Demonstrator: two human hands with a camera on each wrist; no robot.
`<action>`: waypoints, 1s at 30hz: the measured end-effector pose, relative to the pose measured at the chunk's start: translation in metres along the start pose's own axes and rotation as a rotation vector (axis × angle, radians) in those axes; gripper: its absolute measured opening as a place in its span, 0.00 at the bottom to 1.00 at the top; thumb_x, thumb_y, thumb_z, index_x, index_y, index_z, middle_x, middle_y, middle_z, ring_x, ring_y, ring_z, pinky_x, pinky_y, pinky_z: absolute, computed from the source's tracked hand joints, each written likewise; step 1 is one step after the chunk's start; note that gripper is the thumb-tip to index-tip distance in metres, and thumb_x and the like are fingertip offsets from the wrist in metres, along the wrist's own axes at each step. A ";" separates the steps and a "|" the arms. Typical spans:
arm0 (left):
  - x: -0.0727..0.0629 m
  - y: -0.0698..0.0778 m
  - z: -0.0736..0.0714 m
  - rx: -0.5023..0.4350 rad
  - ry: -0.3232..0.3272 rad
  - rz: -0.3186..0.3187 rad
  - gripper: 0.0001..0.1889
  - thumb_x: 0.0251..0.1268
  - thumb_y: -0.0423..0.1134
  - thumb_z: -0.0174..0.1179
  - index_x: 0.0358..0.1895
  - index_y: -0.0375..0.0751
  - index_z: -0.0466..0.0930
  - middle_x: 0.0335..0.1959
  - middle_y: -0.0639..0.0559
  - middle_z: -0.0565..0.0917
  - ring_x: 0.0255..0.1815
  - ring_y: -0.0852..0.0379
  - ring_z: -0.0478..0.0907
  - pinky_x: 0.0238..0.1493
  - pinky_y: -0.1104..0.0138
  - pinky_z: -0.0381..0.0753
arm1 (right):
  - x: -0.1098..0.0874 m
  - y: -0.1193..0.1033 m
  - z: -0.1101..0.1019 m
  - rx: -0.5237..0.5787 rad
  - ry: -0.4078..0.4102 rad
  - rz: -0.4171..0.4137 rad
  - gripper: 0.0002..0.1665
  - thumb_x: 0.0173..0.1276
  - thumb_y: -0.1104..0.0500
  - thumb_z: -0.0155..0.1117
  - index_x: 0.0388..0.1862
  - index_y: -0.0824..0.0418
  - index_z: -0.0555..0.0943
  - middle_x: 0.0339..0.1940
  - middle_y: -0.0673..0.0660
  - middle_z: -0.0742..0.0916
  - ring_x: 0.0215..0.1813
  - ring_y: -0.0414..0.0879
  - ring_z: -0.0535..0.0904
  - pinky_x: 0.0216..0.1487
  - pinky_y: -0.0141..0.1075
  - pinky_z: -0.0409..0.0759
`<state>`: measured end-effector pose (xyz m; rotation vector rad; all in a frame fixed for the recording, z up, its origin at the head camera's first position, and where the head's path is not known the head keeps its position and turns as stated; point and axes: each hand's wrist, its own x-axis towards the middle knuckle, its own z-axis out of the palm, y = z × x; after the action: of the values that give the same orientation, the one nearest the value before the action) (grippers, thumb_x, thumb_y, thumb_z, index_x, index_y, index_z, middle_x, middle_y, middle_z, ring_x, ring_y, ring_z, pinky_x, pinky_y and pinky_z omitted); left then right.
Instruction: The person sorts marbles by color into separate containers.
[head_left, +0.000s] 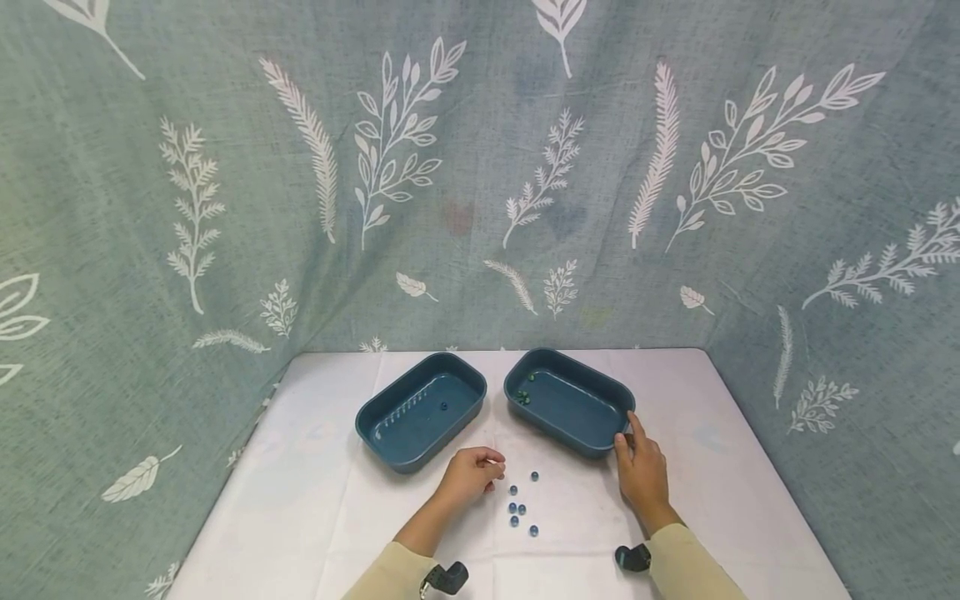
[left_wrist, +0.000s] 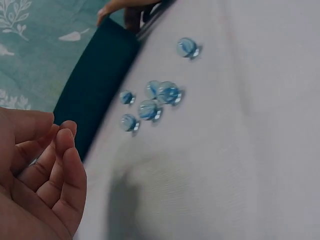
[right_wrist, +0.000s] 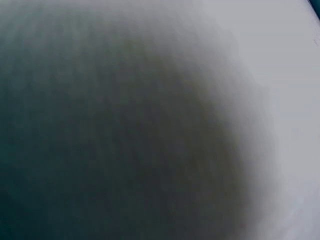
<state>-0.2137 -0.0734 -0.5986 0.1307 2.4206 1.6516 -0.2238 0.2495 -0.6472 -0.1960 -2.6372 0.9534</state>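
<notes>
My left hand (head_left: pixel 472 471) hovers over the white cloth beside several loose blue marbles (head_left: pixel 513 507). In the left wrist view its fingers (left_wrist: pixel 72 175) curl loosely, with nothing visible between them and the thumb. The marbles (left_wrist: pixel 149 109) are clear glass with blue swirls, mostly clustered, one lying apart. At the near right corner of the right blue tray (head_left: pixel 570 433), my right hand (head_left: pixel 643 475) holds the rim between thumb and fingers. Several green marbles (head_left: pixel 522 398) lie at that tray's left end. One blue marble (head_left: pixel 443 406) sits in the left blue tray (head_left: pixel 405 465).
A white cloth (head_left: pixel 300 500) covers the table. Behind and on both sides hangs a grey-green curtain (head_left: pixel 465 283) with white leaf prints. Dark straps with small devices (head_left: pixel 450 577) are on both wrists. The right wrist view is mostly dark blur.
</notes>
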 end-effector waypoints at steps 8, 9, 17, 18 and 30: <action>-0.003 -0.008 0.013 0.071 -0.010 -0.016 0.03 0.63 0.37 0.65 0.37 0.45 0.85 0.22 0.55 0.81 0.19 0.59 0.74 0.20 0.68 0.74 | 0.000 -0.001 0.000 0.001 0.008 -0.011 0.35 0.79 0.39 0.40 0.78 0.50 0.55 0.56 0.66 0.81 0.62 0.64 0.70 0.64 0.61 0.61; -0.003 -0.009 0.015 0.086 -0.012 -0.017 0.02 0.62 0.38 0.65 0.37 0.45 0.85 0.21 0.55 0.81 0.19 0.59 0.75 0.20 0.67 0.74 | 0.000 -0.001 0.000 -0.001 0.008 -0.012 0.35 0.79 0.39 0.41 0.78 0.51 0.55 0.56 0.66 0.81 0.62 0.64 0.70 0.64 0.61 0.61; -0.004 -0.011 0.022 0.203 -0.016 0.006 0.04 0.58 0.39 0.67 0.36 0.45 0.85 0.20 0.58 0.80 0.22 0.59 0.77 0.23 0.66 0.76 | 0.000 -0.001 -0.001 0.006 0.005 -0.008 0.35 0.78 0.39 0.41 0.78 0.51 0.55 0.57 0.66 0.81 0.62 0.64 0.70 0.64 0.60 0.61; -0.005 -0.011 0.023 0.209 -0.017 0.012 0.04 0.58 0.39 0.68 0.35 0.45 0.85 0.20 0.58 0.80 0.22 0.59 0.77 0.23 0.66 0.76 | 0.000 -0.001 0.000 0.006 0.006 -0.008 0.35 0.78 0.39 0.41 0.78 0.51 0.55 0.57 0.66 0.81 0.62 0.64 0.70 0.64 0.60 0.61; -0.005 -0.005 0.033 0.429 0.022 0.020 0.05 0.51 0.41 0.72 0.29 0.52 0.84 0.20 0.63 0.77 0.25 0.60 0.72 0.31 0.62 0.73 | 0.000 0.000 -0.001 0.001 0.010 -0.016 0.34 0.79 0.40 0.42 0.78 0.51 0.56 0.55 0.65 0.82 0.61 0.64 0.71 0.64 0.60 0.61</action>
<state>-0.2012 -0.0465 -0.6139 0.2026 2.7610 1.1195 -0.2233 0.2495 -0.6465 -0.1784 -2.6251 0.9460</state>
